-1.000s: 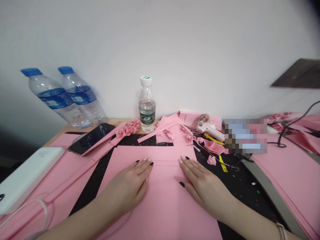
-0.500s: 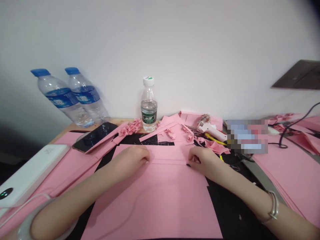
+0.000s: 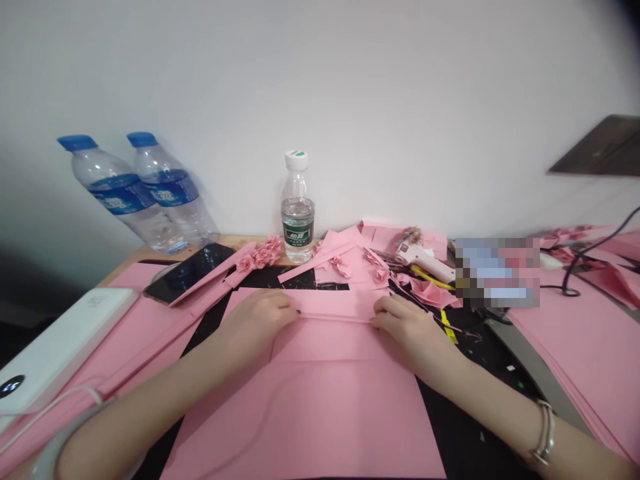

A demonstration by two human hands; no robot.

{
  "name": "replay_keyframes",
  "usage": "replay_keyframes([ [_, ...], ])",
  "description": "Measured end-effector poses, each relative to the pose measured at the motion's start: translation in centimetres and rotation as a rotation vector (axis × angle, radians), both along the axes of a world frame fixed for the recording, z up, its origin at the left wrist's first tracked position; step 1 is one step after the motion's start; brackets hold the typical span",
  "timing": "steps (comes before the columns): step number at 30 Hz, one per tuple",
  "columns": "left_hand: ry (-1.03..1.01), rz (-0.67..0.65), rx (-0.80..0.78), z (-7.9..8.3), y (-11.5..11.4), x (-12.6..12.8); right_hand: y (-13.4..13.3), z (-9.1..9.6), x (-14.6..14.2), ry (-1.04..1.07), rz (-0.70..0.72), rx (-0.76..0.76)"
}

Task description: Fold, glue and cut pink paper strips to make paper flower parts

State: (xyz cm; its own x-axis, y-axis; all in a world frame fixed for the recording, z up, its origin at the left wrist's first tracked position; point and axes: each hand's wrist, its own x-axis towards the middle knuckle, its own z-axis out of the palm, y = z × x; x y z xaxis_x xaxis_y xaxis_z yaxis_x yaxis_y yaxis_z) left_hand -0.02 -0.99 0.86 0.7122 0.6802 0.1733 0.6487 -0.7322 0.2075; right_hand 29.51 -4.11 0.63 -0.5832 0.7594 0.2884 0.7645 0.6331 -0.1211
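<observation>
A large pink paper sheet [image 3: 320, 393] lies in front of me on a black cutting mat [image 3: 465, 400]. My left hand [image 3: 257, 320] and my right hand [image 3: 405, 323] both pinch the folded far edge of the sheet, fingers curled, about a hand's width apart. The fold [image 3: 335, 313] is lifted slightly off the mat between them. A bracelet sits on my right wrist [image 3: 543, 427].
Behind the sheet stand a small water bottle [image 3: 298, 210] and two large blue-capped bottles [image 3: 145, 193]. A phone [image 3: 193, 270], a white power bank [image 3: 55, 350], pink paper flowers [image 3: 260, 255], a glue gun [image 3: 425, 259], scraps and more pink sheets [image 3: 580, 347] lie around.
A second ago both hands lay flat and open on the sheet. They have slid forward, closed on its far edge and raised a fold a little.
</observation>
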Motion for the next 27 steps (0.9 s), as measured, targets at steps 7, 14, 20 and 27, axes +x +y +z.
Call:
replay_keyframes([
  [7, 0.179, 0.082, 0.014, -0.7, -3.1, 0.7, -3.4, -1.8, -1.1, -0.255, 0.027, 0.178],
  [14, 0.098, 0.004, -0.237, -0.3, -3.4, 5.2, -2.9, -2.3, -7.1, -0.282, -0.095, 0.042],
  [20, 0.090, 0.072, -0.246, -0.7, -3.6, 4.3, -3.2, -2.3, -5.1, -0.244, -0.074, 0.014],
  [27, 0.121, 0.252, -0.174, -1.7, -3.9, 0.9, -4.6, -2.7, -0.2, -0.251, -0.106, 0.130],
])
